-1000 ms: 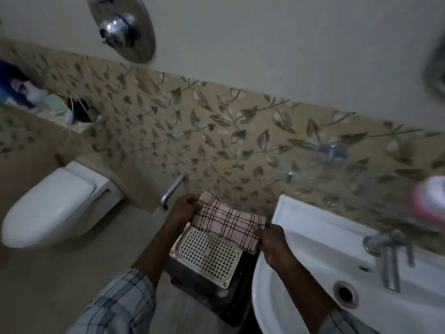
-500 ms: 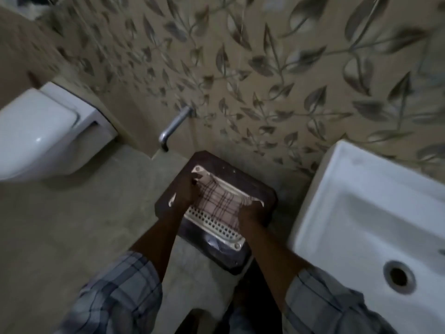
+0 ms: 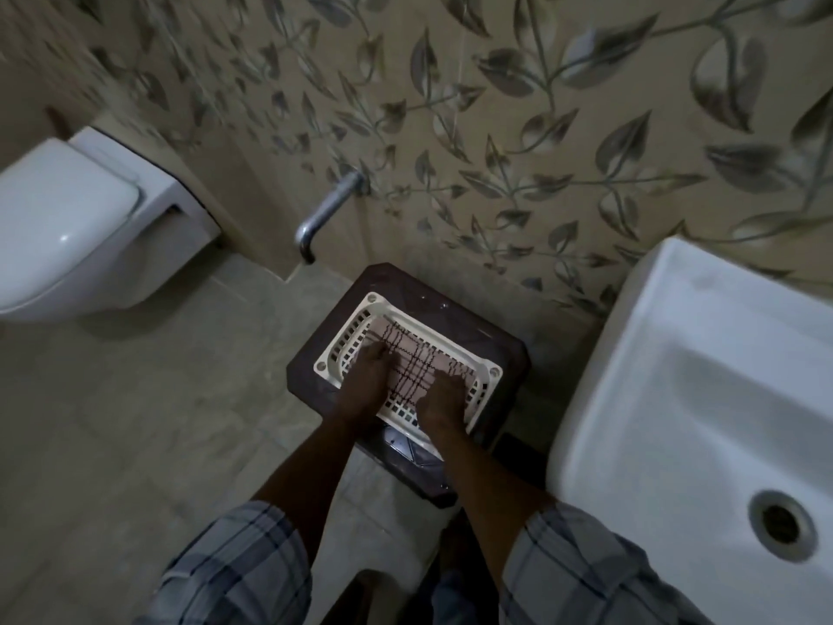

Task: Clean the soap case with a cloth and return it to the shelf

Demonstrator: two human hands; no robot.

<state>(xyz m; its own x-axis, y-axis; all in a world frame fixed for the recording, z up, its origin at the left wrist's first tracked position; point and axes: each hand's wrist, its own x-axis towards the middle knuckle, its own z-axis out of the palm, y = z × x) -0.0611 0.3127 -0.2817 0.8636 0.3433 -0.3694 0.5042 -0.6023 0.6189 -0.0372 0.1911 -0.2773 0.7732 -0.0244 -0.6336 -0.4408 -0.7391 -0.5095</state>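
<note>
The soap case (image 3: 357, 318) is a cream perforated plastic tray lying flat on a dark brown stool (image 3: 505, 354) in the middle of the head view. A pink checked cloth (image 3: 417, 356) is spread inside it. My left hand (image 3: 364, 385) rests on the cloth's left part, fingers stretched forward and pressing down. My right hand (image 3: 444, 401) presses on the cloth's right near part, covering the tray's near edge. Neither hand grips the tray. No shelf is in view.
A white toilet (image 3: 67, 227) hangs at the left. A white sink (image 3: 698, 376) with its drain fills the right side, close to the stool. A metal spout (image 3: 324, 214) juts from the leaf-patterned wall behind the stool. Tiled floor lies to the left.
The case and cloth, held up in both hands before, now lie on the stool. The cloth is flattened inside the case with both hands on top. The view has tilted down.
</note>
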